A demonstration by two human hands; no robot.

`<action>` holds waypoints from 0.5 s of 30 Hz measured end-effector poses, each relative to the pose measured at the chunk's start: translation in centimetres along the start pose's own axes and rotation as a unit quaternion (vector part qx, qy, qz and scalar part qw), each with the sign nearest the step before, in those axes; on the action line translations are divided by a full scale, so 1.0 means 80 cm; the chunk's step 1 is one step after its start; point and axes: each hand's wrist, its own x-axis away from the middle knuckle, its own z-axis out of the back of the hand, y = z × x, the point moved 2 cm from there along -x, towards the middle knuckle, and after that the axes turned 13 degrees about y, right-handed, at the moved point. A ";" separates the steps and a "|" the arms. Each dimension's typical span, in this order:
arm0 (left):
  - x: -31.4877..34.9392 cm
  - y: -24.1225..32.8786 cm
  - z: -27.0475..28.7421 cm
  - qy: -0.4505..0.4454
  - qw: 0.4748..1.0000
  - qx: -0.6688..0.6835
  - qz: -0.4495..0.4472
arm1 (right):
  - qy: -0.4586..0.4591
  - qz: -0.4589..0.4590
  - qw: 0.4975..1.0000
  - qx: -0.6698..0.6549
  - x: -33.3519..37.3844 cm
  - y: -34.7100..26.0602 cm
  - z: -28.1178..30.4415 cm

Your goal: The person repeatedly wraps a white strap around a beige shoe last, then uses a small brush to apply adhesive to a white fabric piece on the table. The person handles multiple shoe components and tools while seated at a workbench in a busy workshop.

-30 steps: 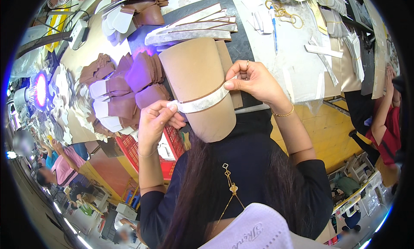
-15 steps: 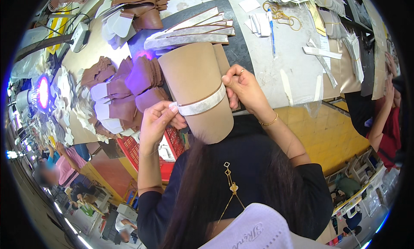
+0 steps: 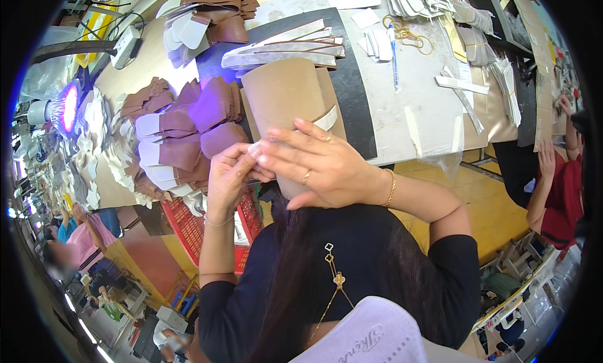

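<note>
- Across the front of a tan rounded form (image 3: 282, 90), at the near edge of the worktop (image 3: 402, 121), holds a white strip (image 3: 326, 119), mostly hidden behind the right hand (image 3: 330, 168).
- Pinches the left end of the white strip between thumb and fingers of the left hand (image 3: 233, 169).
- Lays the right hand flat over the front of the form, stretched toward the left one; has both hands together, overlapping in view, with contact under the right palm hidden.
- Wears a gold bracelet (image 3: 392, 187) on the right wrist.
- Has a pile of brown-edged strips (image 3: 286, 53) just beyond the form, on a dark mat (image 3: 363, 112).
- To the left, has stacked brown pieces (image 3: 217, 108), several with white tabs.
- Farther right, has a blue pen (image 3: 394, 61) beside looped yellow bands (image 3: 418, 41).
- Below the worktop's edge, near the left hand, has a red crate (image 3: 187, 228).
</note>
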 end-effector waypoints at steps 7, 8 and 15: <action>-0.007 -0.005 0.009 0.017 1.000 -0.007 0.025 | 0.188 -0.210 0.948 -0.149 0.063 0.021 -0.017; -0.009 -0.006 0.009 0.017 1.000 -0.005 0.022 | 0.211 -0.270 0.926 -0.158 0.069 0.026 -0.021; -0.014 0.030 0.007 -0.044 0.997 -0.066 -0.021 | 0.254 -0.459 0.801 -0.289 0.089 0.066 -0.006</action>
